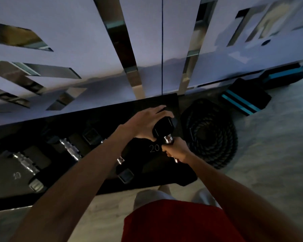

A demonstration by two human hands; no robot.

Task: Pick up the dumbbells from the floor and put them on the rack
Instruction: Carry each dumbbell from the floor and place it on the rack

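Observation:
A black hex dumbbell (164, 127) with a chrome handle is held over the right end of the dark rack (164, 172), above the slot marked 20. My right hand (176, 151) grips its chrome handle. My left hand (145, 122) wraps over the dumbbell's far head, fingers curled around it. Other dumbbells lie on the rack: one (24, 163) by the 10 mark at the left, another (70, 149) beside it, and a third (123, 170) partly hidden under my left forearm.
A coiled black battle rope (210, 133) lies on the floor right of the rack. Black steps with teal stripes (243, 100) stand further right by the wall. A white wall with mirror strips rises behind the rack. Pale floor lies at the right.

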